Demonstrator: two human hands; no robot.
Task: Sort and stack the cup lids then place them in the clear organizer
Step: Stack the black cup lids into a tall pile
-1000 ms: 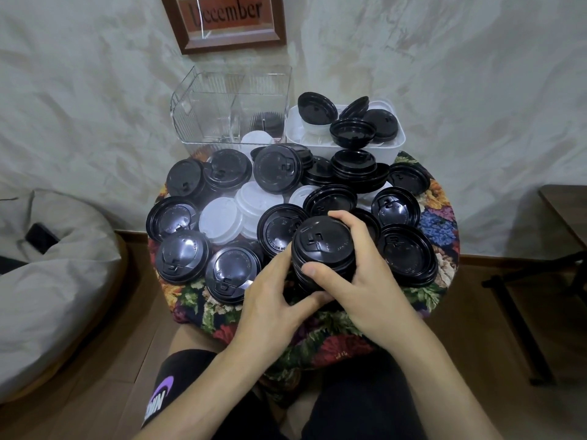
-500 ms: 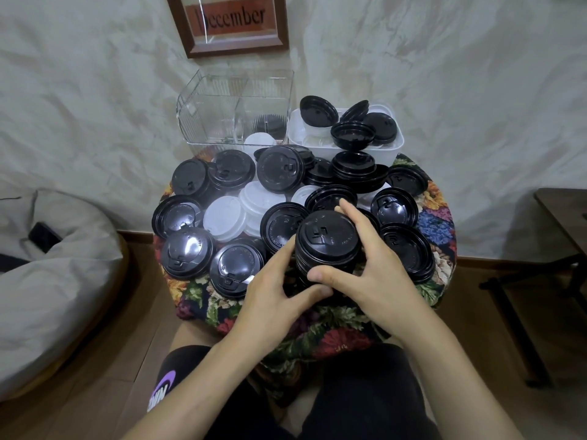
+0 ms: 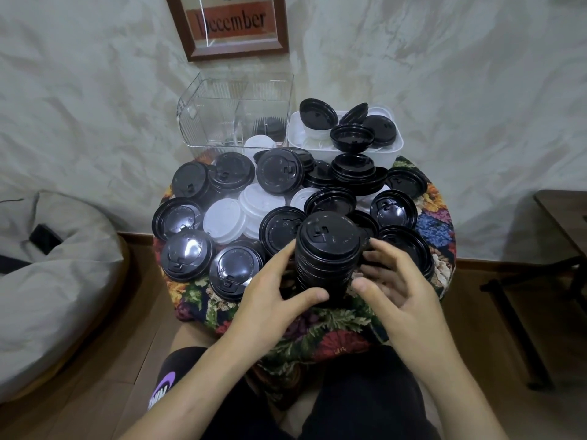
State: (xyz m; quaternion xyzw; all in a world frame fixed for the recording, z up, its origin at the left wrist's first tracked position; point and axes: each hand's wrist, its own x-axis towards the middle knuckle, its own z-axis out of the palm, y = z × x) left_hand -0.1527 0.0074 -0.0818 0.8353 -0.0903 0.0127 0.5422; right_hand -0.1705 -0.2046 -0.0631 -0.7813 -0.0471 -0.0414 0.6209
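change since prior view: right hand (image 3: 400, 290) has come off the top and far side of the stack of black lids (image 3: 328, 249). it now sits at the stack's right, fingers spread and loosely bent, holding nothing. whether the fingertips touch the rim cannot be told.

item 1, stack of black lids: upright at the near edge of the desk (image 3: 438, 223), sip-hole side up, lids nested one over another. left hand (image 3: 276, 300) grips the lower half, thumb across the front, fingers round the left side. judged purpose: one hand steadies while the other squares the edges, so the column lifts as one piece.

item 2, loose black lids (image 3: 187, 257): spread over the desk, some dome up, some rim up, several in short piles. white lids (image 3: 224, 225) cluster among them, left of centre. sorting looks well short of done.

item 3, clear organizer (image 3: 219, 122): back left of the desk, against the wall, divided in two. a few black lids show in its right compartment.

item 4, white bin (image 3: 298, 144): just right of the organizer, holding mixed lids, some tilted on edge.

next step, judged: carry the stack over the loose lids to the organizer. risk: a column gripped only low may lean and shed its top lids.
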